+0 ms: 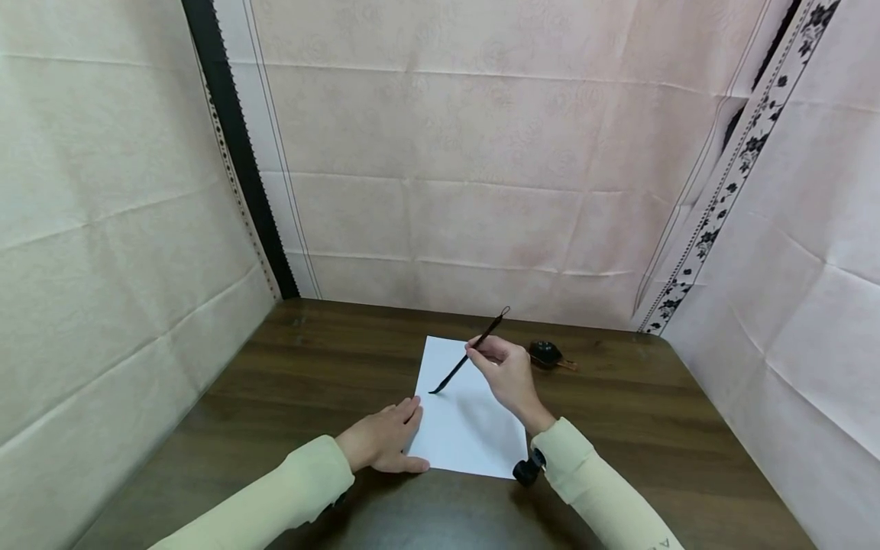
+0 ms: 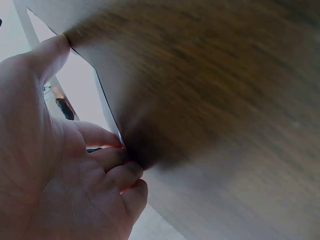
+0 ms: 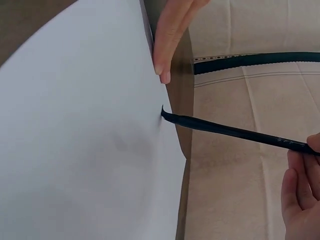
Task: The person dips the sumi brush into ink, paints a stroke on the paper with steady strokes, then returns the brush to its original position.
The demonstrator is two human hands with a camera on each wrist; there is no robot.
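"Head view?"
"The right grip (image 1: 507, 376) pinches a brush (image 1: 457, 366) over a paper sheet (image 1: 474, 439) on the bench (image 1: 316, 367); the left grip (image 1: 386, 437) rests, unclenched, at the sheet's left edge."
"Left wrist?"
"Left thumb and fingertips at the sheet's edge, grasping nothing."
"Right wrist?"
"The brush's bent tip is near the sheet's edge, close to the left fingers; whether it touches, I can't tell."

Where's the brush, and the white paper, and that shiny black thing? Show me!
Brush (image 3: 235, 131), right wrist view: on its dark handle.
White paper (image 1: 470, 420), head view: near its middle.
Shiny black thing (image 1: 545, 352), head view: on its glossy top.
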